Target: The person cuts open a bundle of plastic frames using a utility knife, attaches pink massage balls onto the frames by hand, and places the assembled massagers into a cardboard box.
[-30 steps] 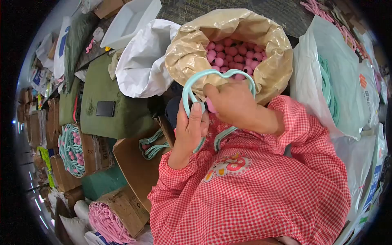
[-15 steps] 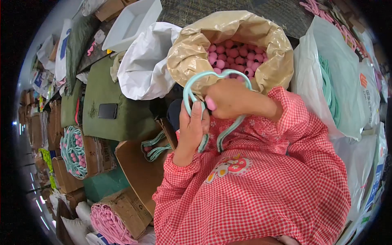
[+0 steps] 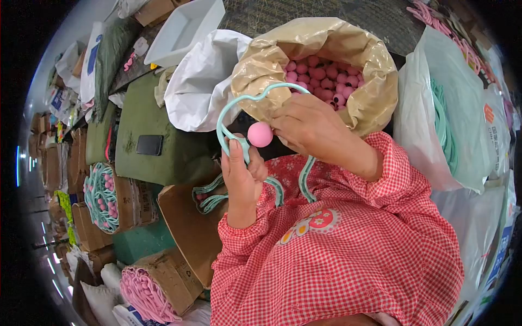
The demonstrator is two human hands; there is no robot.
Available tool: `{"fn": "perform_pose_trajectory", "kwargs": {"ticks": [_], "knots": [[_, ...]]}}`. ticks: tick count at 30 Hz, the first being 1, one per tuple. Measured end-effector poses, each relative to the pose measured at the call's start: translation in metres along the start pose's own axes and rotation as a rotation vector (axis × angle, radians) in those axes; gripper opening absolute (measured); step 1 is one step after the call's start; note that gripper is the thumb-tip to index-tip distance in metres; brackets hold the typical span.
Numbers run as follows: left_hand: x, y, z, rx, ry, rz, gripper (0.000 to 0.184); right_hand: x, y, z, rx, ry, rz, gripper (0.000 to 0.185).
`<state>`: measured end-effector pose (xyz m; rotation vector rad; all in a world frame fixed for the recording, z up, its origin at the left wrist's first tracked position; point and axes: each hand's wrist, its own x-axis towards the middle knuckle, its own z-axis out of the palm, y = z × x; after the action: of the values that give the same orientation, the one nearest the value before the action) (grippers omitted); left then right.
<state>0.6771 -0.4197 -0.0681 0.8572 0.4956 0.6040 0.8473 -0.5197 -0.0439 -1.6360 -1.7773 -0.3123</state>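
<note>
A mint-green cord [image 3: 222, 116] arches up from my left hand [image 3: 243, 176] and passes behind my right hand [image 3: 321, 130]. My left hand is closed on the cord, thumb pointing up, where the cord bunches into a thick part. A pink ball [image 3: 260, 135] sits between the two hands, just beside my right fingertips; whether the cord runs through it I cannot tell. My right hand is closed, its fingers curled on the cord and partly hidden. Two lengths of cord hang below onto the red checked smock [image 3: 337, 255].
A tan bag [image 3: 375, 76] holds many pink balls [image 3: 326, 82], beside a white bag [image 3: 198, 89]. At right, a clear bag [image 3: 413, 108] contains mint-green cords [image 3: 445, 125]. A phone [image 3: 149, 145] lies on green cloth; cartons of cords [image 3: 144, 296] stand at left.
My hands have moved apart, the left going left and down. The pink ball, mostly hidden before, shows fully between them. The cord loop is wider, and the view has shifted slightly.
</note>
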Motion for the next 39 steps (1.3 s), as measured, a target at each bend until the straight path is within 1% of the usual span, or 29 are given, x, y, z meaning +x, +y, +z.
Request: {"fn": "perform_pose_trajectory", "kwargs": {"ticks": [4,7,10,12,17,18,19,20,21,22,23,25,27,28,29,31,32,33,34,35,36,37,38,39], "knots": [[-0.001,-0.001,0.001,-0.010,0.007,-0.020,0.023,-0.003,-0.008,-0.001,-0.038,-0.002,0.014,0.024],[-0.002,-0.002,0.001,0.011,0.002,-0.028,0.023,-0.001,-0.012,0.002,-0.058,0.009,0.046,0.020],[-0.005,-0.002,0.004,0.021,0.011,-0.044,0.024,0.003,-0.007,0.005,-0.039,0.049,0.010,0.015],[-0.007,-0.003,0.006,0.021,0.020,-0.059,0.025,0.006,-0.007,0.001,0.062,0.116,-0.023,0.015],[-0.006,-0.008,0.005,0.047,0.027,-0.018,0.028,-0.001,-0.011,0.012,0.081,0.155,0.019,0.018],[-0.004,-0.008,0.008,0.045,0.079,-0.012,0.028,-0.002,-0.015,0.011,0.206,0.155,-0.035,0.018],[-0.001,-0.006,0.012,0.048,0.079,-0.011,0.028,-0.003,-0.020,0.010,0.334,0.155,-0.092,0.018],[0.002,-0.004,0.016,0.041,0.137,0.015,0.028,-0.005,-0.031,0.004,0.366,0.125,-0.142,0.023],[0.003,-0.002,0.018,0.035,0.194,0.040,0.028,-0.006,-0.033,0.000,0.370,0.127,-0.141,0.023],[0.004,-0.002,0.014,0.015,0.248,-0.004,0.027,-0.008,-0.033,-0.003,0.262,0.166,-0.097,0.025],[0.003,0.000,0.011,0.019,0.246,-0.004,0.027,-0.011,-0.032,-0.008,0.151,0.205,-0.051,0.026],[-0.001,0.004,0.009,-0.029,0.078,-0.040,0.027,-0.017,-0.015,-0.020,0.182,0.175,-0.033,0.028],[-0.003,0.003,0.014,-0.013,0.045,-0.038,0.027,-0.022,-0.008,-0.023,0.215,0.427,0.201,0.036],[-0.005,0.003,0.021,-0.010,0.010,-0.032,0.026,-0.028,-0.012,-0.023,0.209,0.413,0.430,0.038],[-0.005,0.004,0.029,-0.009,-0.026,-0.028,0.026,-0.032,-0.014,-0.025,0.195,0.419,0.439,0.038],[0.001,0.008,0.045,0.014,-0.062,-0.034,0.027,-0.034,-0.016,-0.026,0.700,0.559,0.732,0.032],[0.004,0.012,0.057,0.023,-0.076,-0.012,0.029,-0.027,-0.017,-0.023,0.682,0.688,0.748,0.026],[0.010,0.013,0.065,0.035,-0.089,0.013,0.031,-0.033,-0.013,-0.031,0.677,0.692,0.749,0.026],[0.016,0.010,0.070,0.037,-0.092,0.010,0.031,-0.045,-0.007,-0.042,0.970,0.596,0.849,0.028],[0.023,0.005,0.077,-0.007,-0.174,0.024,0.034,-0.051,-0.004,-0.049,1.262,0.483,0.936,0.032],[0.033,0.000,0.085,-0.052,-0.257,0.041,0.037,-0.049,-0.003,-0.050,1.263,0.651,0.976,0.038],[0.045,-0.002,0.092,-0.097,-0.342,0.057,0.040,-0.052,0.003,-0.057,1.259,0.656,0.973,0.038],[0.058,0.000,0.103,-0.026,-0.397,0.005,0.046,-0.059,0.012,-0.069,1.320,0.710,0.935,0.037],[0.077,-0.011,0.099,0.181,-0.508,0.116,0.039,-0.061,0.016,-0.080,1.381,0.761,0.894,0.037]]}}
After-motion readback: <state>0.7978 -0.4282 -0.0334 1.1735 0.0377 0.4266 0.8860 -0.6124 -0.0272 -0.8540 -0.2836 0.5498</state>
